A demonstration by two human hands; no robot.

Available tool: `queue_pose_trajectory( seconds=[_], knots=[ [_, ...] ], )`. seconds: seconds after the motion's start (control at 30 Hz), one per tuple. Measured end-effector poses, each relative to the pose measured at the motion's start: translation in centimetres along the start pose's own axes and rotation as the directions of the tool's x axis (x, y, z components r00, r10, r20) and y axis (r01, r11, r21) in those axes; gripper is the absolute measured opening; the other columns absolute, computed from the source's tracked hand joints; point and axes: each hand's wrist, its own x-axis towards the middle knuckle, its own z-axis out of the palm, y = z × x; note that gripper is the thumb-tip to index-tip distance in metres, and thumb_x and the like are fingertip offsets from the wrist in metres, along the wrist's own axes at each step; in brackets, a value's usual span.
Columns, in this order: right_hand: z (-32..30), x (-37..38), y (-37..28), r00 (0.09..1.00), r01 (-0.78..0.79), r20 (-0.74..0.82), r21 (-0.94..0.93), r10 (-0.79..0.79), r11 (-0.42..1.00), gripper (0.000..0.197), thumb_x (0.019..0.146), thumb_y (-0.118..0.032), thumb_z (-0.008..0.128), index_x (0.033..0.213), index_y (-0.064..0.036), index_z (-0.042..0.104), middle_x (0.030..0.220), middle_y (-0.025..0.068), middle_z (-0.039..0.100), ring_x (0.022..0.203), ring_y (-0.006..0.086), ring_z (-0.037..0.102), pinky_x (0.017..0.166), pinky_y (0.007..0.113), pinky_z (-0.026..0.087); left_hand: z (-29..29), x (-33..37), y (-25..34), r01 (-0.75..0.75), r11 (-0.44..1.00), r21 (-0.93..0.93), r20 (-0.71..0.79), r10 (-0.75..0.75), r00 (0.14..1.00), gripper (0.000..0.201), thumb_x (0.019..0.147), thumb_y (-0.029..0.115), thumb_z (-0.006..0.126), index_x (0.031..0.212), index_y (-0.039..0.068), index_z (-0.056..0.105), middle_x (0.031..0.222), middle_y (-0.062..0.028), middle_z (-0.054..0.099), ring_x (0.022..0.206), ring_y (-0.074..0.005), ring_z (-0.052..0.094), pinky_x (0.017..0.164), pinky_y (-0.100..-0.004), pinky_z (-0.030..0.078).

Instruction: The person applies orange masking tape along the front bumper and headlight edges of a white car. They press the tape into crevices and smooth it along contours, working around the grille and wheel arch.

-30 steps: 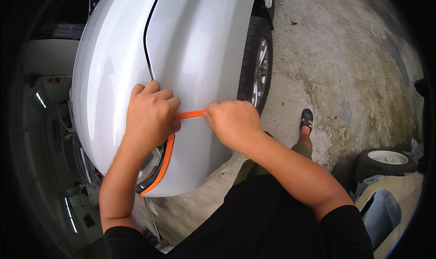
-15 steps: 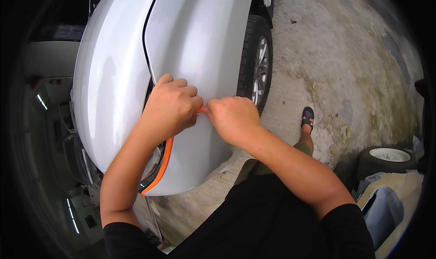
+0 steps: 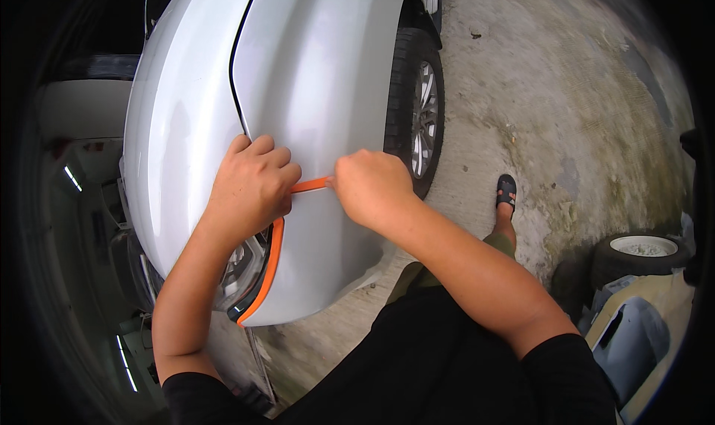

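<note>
A strip of orange masking tape (image 3: 310,185) is stretched between my two hands, just above the front fender (image 3: 320,90) of a silver-white car. My left hand (image 3: 253,181) closes on the tape over the top of the headlight (image 3: 240,272), which my forearm partly covers. More orange tape lies along the curved edge between headlight and bumper, running down to the lower corner. My right hand (image 3: 372,186) grips the tape's other end to the right, nearer the wheel; its fingertips are hidden behind the hand.
The car's front wheel (image 3: 418,116) is to the right, beyond my right hand. Concrete floor (image 3: 566,119) spreads on that side, with my sandalled foot (image 3: 506,192) on it. A loose tire with a white rim (image 3: 644,248) and a grey-and-tan panel (image 3: 633,343) are at the lower right.
My hands have moved apart, the left one leftward, so a longer length of orange tape shows between them. The view has shifted slightly.
</note>
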Motion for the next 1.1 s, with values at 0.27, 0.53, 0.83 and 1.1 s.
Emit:
queue_pose_trajectory(
  seconds=[0.27, 0.53, 0.83, 1.1],
  knots=[
    [0.0, 0.0, 0.0, 1.0, -0.008, 0.001, -0.003, 0.009, 1.0, 0.037, 0.102, -0.034, 0.072, 0.084, -0.0037, 0.081, 0.077, 0.0189, 0.076, 0.077, 0.0395, 0.077, 0.073, 0.05, 0.062, -0.4, -0.1, -0.1, 0.038, 0.999, -0.012, -0.011, -0.038, 0.999, 0.034, 0.057, 0.008, 0.088, 0.081, 0.013, 0.065, 0.085, -0.0008, 0.06, 0.091, -0.0237, 0.058, 0.085, -0.0383, 0.046],
    [-0.3, 0.2, 1.1, 0.995, -0.07, 0.078, 0.083, 0.064, 0.994, 0.016, 0.091, -0.018, 0.076, 0.092, -0.0025, 0.081, 0.084, 0.0196, 0.078, 0.084, 0.0373, 0.079, 0.075, 0.049, 0.063, 2.5, 4.0, 1.5, -0.02, 0.965, -0.261, -0.034, 0.012, 0.999, 0.036, 0.057, 0.008, 0.087, 0.087, 0.012, 0.067, 0.088, -0.0015, 0.064, 0.091, -0.0257, 0.06, 0.083, -0.0394, 0.048],
    [-2.1, -2.6, 5.9, 0.986, 0.075, 0.118, 0.327, -0.119, 0.942, 0.038, 0.1, -0.03, 0.074, 0.125, -0.0019, 0.071, 0.089, 0.0188, 0.078, 0.086, 0.0388, 0.077, 0.079, 0.048, 0.059, 2.6, 4.9, 1.9, 0.0, 0.966, -0.258, 0.038, 0.01, 0.999, 0.035, 0.057, 0.008, 0.087, 0.083, 0.012, 0.065, 0.084, -0.0007, 0.065, 0.087, -0.0257, 0.061, 0.078, -0.0405, 0.049],
    [3.0, -0.7, 9.3, 0.988, -0.128, -0.06, 0.214, 0.143, 0.968, 0.051, 0.095, -0.053, 0.079, 0.108, -0.0037, 0.077, 0.089, 0.0164, 0.079, 0.083, 0.0385, 0.077, 0.076, 0.048, 0.06, 2.2, 5.2, 2.2, 0.015, 0.979, -0.205, 0.081, 0.002, 0.997, 0.032, 0.06, 0.006, 0.086, 0.081, 0.011, 0.064, 0.083, -0.0017, 0.065, 0.087, -0.0259, 0.064, 0.078, -0.0416, 0.049]
  ],
)
